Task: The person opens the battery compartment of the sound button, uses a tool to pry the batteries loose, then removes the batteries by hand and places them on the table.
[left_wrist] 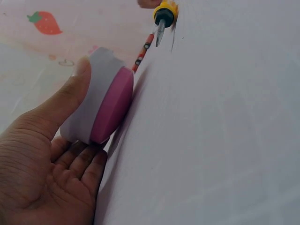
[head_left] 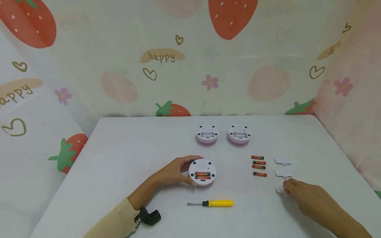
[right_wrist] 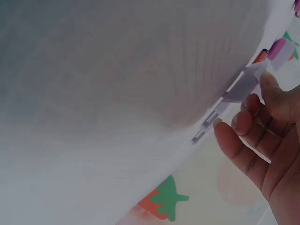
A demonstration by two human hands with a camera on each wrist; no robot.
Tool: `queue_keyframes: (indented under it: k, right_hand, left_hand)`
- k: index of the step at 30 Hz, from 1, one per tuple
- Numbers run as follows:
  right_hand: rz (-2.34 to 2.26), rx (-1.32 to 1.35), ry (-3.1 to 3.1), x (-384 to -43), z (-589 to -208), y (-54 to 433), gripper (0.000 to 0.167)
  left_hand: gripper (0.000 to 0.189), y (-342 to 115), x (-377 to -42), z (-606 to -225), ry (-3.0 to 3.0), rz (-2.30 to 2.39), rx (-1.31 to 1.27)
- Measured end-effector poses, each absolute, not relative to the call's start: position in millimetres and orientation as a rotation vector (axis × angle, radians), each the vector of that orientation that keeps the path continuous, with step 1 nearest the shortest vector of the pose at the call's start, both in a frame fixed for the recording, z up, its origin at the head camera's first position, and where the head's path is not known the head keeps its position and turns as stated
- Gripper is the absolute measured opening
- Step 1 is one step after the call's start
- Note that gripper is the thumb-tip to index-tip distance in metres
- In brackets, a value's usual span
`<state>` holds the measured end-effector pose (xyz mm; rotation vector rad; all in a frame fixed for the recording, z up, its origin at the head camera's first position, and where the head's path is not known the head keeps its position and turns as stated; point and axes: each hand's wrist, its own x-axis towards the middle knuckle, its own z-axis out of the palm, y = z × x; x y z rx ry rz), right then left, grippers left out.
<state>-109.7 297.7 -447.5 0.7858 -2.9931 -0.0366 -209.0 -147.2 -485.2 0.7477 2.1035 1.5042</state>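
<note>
My left hand (head_left: pixel 175 171) grips a round white device (head_left: pixel 201 164) by its left side, thumb at the near edge. Its underside faces up, with red-and-black batteries (head_left: pixel 203 176) inside the uncovered compartment. The left wrist view shows the device's pink face (left_wrist: pixel 114 105) turned toward the table. Over on the right, my right hand (head_left: pixel 311 196) pinches a small white battery cover (head_left: pixel 280 189) between thumb and fingers. In the right wrist view that cover (right_wrist: pixel 244 86) is tilted and partly hidden by fingertips. Two more white covers (head_left: pixel 282 160) lie just beyond it.
Two similar round devices (head_left: pixel 207 135) (head_left: pixel 239 135) sit farther back, their compartments showing no batteries. Several loose batteries (head_left: pixel 259 167) lie in a column left of the covers. A yellow-handled screwdriver (head_left: pixel 220 203) lies nearer than the held device. Printed cloth walls (head_left: pixel 208 59) border the white table.
</note>
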Motion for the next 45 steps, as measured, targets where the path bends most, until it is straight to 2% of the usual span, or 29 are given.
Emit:
queue_keyframes:
  k: [14,20,27,45]
  right_hand:
    - [-0.031,0.851,-2.907,-108.3,-451.1,306.5,0.039]
    - [-0.056,0.829,-2.893,-110.1,-438.2,298.7,0.038]
    - [-0.061,0.832,-2.908,-110.1,-417.0,267.8,0.022]
    - [-0.039,0.987,-2.835,-110.5,-400.9,180.9,0.017]
  left_hand:
    - [0.087,-148.2,-208.1,-484.9,2.097,1.514,0.759]
    - [0.087,-148.8,-208.6,-485.2,2.078,1.533,0.776]
    - [0.086,-149.3,-207.9,-484.5,2.073,1.529,0.770]
    - [0.086,-149.4,-208.9,-484.5,2.092,1.507,0.785]
